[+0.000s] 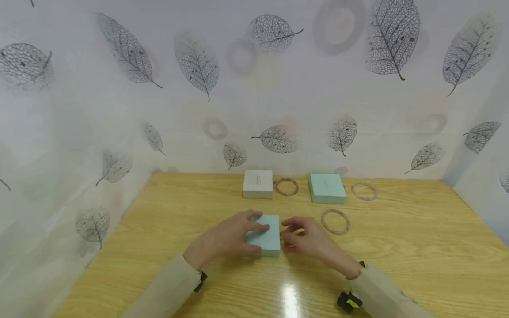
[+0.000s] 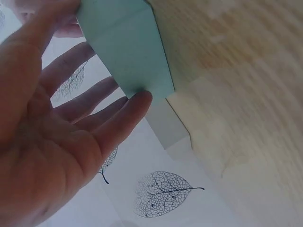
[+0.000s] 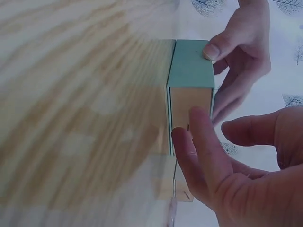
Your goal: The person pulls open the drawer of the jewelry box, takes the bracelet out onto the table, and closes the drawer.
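A mint-green box point(image 1: 272, 238) lies on the wooden table, between my two hands. My left hand point(image 1: 233, 232) holds it from the left, thumb at the near side and fingers over the top and far side. In the right wrist view, the box's right end shows a tan inner face point(image 3: 184, 101) with a small dark mark. My right hand point(image 1: 305, 238) is at that end, fingers loosely bent and fingertips close to the tan face; whether they touch it I cannot tell. Its thumb stands apart, with nothing pinched.
Behind are a white box point(image 1: 257, 190) with a pinkish bangle point(image 1: 286, 179) beside it, and another mint box point(image 1: 328, 187) with a bangle point(image 1: 365, 199) to its right. A third bangle point(image 1: 335, 210) lies beyond my right hand. A leaf-patterned backdrop point(image 1: 254, 97) borders the table.
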Demonstrator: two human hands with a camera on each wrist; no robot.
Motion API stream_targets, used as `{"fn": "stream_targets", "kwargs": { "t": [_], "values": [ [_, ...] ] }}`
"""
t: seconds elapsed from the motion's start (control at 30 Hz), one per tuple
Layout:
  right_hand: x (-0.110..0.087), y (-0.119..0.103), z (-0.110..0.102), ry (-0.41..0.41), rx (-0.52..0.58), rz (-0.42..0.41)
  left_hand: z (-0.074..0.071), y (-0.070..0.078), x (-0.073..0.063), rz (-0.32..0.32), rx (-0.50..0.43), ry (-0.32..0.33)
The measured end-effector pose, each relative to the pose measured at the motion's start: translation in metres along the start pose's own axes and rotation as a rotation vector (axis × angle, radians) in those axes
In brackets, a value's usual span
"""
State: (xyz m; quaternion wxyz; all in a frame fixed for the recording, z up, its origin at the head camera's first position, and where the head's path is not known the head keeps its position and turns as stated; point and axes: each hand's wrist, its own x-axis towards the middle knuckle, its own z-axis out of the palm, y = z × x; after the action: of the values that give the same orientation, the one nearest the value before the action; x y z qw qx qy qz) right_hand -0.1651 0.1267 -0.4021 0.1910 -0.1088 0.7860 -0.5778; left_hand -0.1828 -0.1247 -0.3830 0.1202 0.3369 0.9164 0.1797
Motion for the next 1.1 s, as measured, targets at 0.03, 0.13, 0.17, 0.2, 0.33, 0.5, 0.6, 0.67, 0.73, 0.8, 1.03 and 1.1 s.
{"fn": "stream_targets", "kwargs": {
  "t": [0.03, 0.13, 0.17, 0.2, 0.33, 0.5, 0.6, 0.67, 0.73, 0.8, 1.03, 1.1],
  "values": [
    [-0.002, 0.0, -0.003, 0.001, -0.02, -0.012, 0.001, 0.001, -0.001, 0.012, 0.028, 0.01],
    [-0.009, 0.001, -0.013, 0.01, -0.108, -0.053, 0.005, 0.003, -0.006, 0.071, 0.111, 0.048],
    [-0.012, 0.002, -0.017, 0.016, -0.144, -0.07, 0.007, 0.003, -0.008, 0.083, 0.133, 0.06],
    [-0.015, 0.002, -0.019, 0.028, -0.181, -0.083, 0.009, 0.003, -0.01, 0.099, 0.15, 0.074],
    [-0.028, 0.006, -0.031, 0.111, -0.399, -0.172, 0.014, 0.004, -0.017, 0.131, 0.176, 0.122],
    [-0.046, 0.016, -0.049, 0.277, -0.65, -0.294, 0.017, 0.004, -0.02, 0.14, 0.178, 0.16],
    [-0.057, 0.026, -0.059, 0.353, -0.704, -0.32, 0.019, 0.004, -0.02, 0.139, 0.172, 0.167],
    [-0.064, 0.03, -0.064, 0.373, -0.709, -0.304, 0.019, 0.004, -0.02, 0.136, 0.167, 0.173],
    [-0.071, 0.034, -0.07, 0.394, -0.708, -0.285, 0.02, 0.004, -0.019, 0.139, 0.168, 0.179],
    [-0.078, 0.037, -0.075, 0.408, -0.723, -0.258, 0.021, 0.005, -0.017, 0.143, 0.174, 0.182],
    [-0.093, 0.047, -0.09, 0.457, -0.798, -0.206, 0.023, 0.009, -0.002, 0.135, 0.153, 0.175],
    [-0.095, 0.047, -0.093, 0.469, -0.8, -0.2, 0.023, 0.011, 0.004, 0.132, 0.147, 0.174]
  ]
}}
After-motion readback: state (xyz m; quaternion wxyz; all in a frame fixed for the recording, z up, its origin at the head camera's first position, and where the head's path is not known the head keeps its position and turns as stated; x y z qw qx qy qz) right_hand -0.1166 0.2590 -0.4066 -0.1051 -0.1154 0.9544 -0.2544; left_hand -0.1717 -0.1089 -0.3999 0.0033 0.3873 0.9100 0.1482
